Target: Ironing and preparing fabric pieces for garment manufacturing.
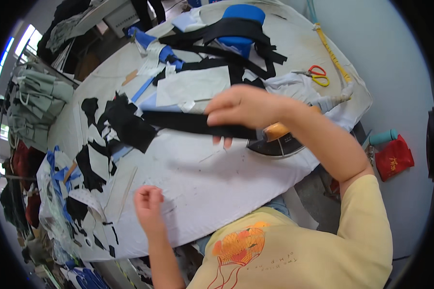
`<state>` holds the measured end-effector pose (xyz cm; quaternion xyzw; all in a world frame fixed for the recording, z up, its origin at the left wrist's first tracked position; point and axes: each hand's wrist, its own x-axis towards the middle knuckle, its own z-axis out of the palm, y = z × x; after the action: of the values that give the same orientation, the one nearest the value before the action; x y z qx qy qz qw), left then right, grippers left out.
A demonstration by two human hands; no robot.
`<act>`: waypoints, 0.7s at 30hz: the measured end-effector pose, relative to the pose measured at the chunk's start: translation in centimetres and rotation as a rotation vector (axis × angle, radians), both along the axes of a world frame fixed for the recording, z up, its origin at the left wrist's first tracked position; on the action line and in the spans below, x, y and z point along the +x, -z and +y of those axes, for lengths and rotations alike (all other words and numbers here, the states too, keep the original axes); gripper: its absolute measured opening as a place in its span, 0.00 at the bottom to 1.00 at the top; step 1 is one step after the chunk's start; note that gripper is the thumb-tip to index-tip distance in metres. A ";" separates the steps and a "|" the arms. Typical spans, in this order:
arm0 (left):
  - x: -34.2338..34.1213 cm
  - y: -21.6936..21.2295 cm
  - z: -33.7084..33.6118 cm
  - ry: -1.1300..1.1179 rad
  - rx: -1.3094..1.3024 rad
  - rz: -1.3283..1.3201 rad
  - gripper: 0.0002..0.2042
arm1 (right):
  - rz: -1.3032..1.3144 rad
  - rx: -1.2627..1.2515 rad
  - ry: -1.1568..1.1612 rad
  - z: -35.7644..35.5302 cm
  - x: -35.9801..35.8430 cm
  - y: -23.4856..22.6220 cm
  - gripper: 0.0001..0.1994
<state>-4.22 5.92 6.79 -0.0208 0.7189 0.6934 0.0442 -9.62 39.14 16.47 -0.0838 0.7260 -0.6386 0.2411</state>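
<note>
My right hand (243, 108) grips a long black fabric strip (178, 120), thumb on the near side and fingertips showing beneath it. The strip stretches level above the white table cover (202, 188). Its right end overlaps a clothes iron (277, 147) with an orange part, partly hidden by my forearm. The left end reaches a pile of black cloth pieces (128, 120). Lower down, my left hand (149, 202) is over the near part of the table, its fingers curled in with nothing visible in them.
Behind the strip lie a white sheet (195, 85) and a blue rounded form (241, 17) draped with black bands. Red-and-yellow scissors (318, 75) rest at the right near a yellow cord (332, 53). Grey-green garments (38, 101) hang at the left. A long ruler-like strip (126, 192) lies nearby.
</note>
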 end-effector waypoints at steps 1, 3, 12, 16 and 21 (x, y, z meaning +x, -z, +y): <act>0.8 1.3 0.5 0.016 -0.164 0.011 0.06 | 0.004 0.022 0.088 1.8 -1.1 -0.5 0.13; 2.8 3.5 1.4 0.187 -0.510 0.148 0.11 | 0.099 0.102 0.283 4.6 -3.8 -1.8 0.16; 4.9 7.3 3.5 0.304 -0.914 0.581 0.12 | 0.440 0.749 0.437 14.5 -14.8 -4.9 0.18; 5.0 7.2 3.6 0.304 -0.922 0.588 0.12 | 0.216 0.966 0.405 17.7 -18.7 -0.8 0.16; 5.0 7.2 3.6 0.300 -0.939 0.577 0.12 | 0.389 1.226 0.350 18.7 -19.4 2.3 0.14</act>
<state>0.77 9.51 -0.39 0.2545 0.9279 0.2635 -0.0698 -29.00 57.89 14.16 0.0738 0.9908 -0.1133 0.0028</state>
